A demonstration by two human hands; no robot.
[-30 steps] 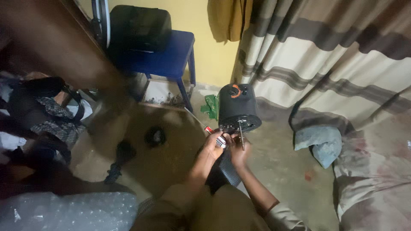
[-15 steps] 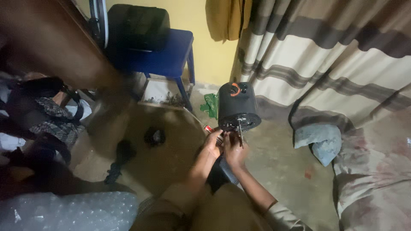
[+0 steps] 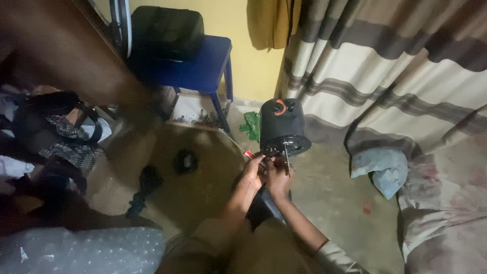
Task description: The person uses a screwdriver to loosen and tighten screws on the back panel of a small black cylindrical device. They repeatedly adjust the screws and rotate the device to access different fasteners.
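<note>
A black cylindrical motor housing (image 3: 282,123) with an orange mark on top stands on the floor, a thin metal shaft (image 3: 286,158) pointing from its near face toward me. My left hand (image 3: 255,170) and my right hand (image 3: 277,178) are pressed together just below that face. My left hand's fingers hold a small tool with a red tip (image 3: 248,153). My right hand's fingers close around the base of the shaft. A dark ribbed part (image 3: 270,204) lies under my wrists.
A blue stool (image 3: 195,71) with a black bag (image 3: 167,31) stands behind. Striped curtain (image 3: 385,66) hangs at right, a grey cloth (image 3: 380,167) below it. Small dark objects (image 3: 185,161) lie on the floor; bubble wrap (image 3: 81,251) is at bottom left, green scrap (image 3: 250,126) by the wall.
Both hands have stayed at the motor's near face, with only slight finger movement. The view has shifted a little.
</note>
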